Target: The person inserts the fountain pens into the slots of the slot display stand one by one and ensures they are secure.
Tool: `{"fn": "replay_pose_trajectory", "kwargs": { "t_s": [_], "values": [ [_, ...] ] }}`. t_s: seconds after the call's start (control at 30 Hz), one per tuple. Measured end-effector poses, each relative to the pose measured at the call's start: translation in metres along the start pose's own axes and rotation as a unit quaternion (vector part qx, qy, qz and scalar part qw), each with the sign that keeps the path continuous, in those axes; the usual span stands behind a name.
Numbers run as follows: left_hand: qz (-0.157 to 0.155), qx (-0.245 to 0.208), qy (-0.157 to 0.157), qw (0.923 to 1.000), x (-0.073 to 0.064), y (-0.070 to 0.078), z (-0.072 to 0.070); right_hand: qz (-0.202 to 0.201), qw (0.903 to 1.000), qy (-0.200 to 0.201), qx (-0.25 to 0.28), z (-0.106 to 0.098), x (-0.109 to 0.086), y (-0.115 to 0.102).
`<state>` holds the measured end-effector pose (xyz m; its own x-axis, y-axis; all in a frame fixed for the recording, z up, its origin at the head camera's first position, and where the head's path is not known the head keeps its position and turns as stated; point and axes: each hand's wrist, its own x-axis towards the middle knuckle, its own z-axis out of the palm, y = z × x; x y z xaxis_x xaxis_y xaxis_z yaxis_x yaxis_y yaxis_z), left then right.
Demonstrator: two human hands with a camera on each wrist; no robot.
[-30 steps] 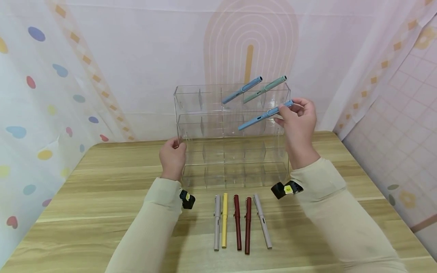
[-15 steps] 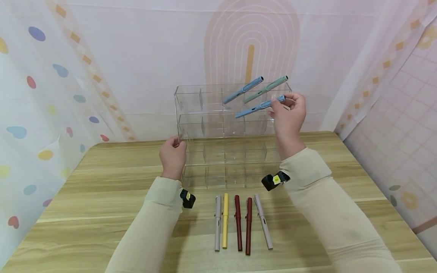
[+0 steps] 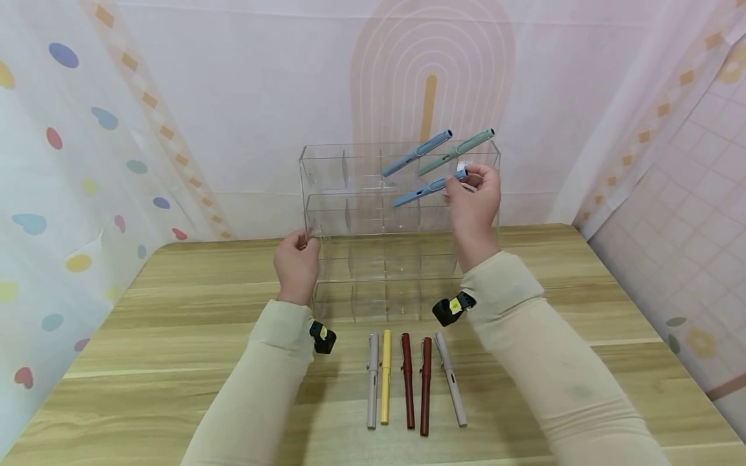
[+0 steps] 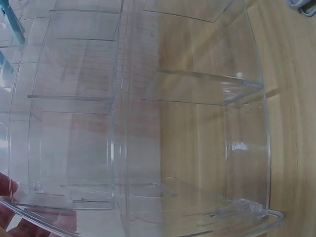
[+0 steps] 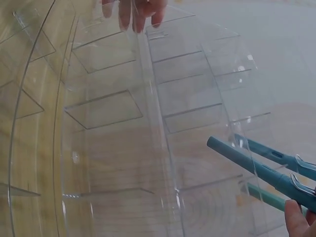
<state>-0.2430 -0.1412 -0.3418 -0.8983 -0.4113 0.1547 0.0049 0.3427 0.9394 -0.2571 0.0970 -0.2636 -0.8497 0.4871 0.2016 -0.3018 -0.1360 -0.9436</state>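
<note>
My right hand pinches a light blue pen near its clip end. The pen slants in front of the second tier of a clear acrylic rack, its lower end pointing left; I cannot tell whether it touches the rack. With thumb and fingers, my left hand grips the rack's left side edge. Another blue pen and a green pen lean in the top tier. In the right wrist view, the held pen is close to those two.
On the wooden table, in front of the rack, lies a row of pens: a grey pen, a yellow pen, two dark red pens and another grey pen. A patterned curtain hangs behind.
My right hand has moved left with the blue pen, from the rack's right edge toward its middle tiers. The left hand keeps its grip on the rack.
</note>
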Motion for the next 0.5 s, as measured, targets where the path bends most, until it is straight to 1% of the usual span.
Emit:
{"fn": "replay_pose_trajectory", "kwargs": {
  "t_s": [0.2,0.5],
  "values": [
    [0.015,0.001,0.012,0.9998,-0.0008,-0.0003,0.0007,-0.004,0.9997,-0.007,-0.024,0.0066,-0.0035,0.0037],
    [0.013,0.031,0.004,0.9994,-0.0022,-0.0009,0.0002,-0.004,0.9994,-0.019,-0.030,0.0096,-0.0073,0.0104]
  ]
}}
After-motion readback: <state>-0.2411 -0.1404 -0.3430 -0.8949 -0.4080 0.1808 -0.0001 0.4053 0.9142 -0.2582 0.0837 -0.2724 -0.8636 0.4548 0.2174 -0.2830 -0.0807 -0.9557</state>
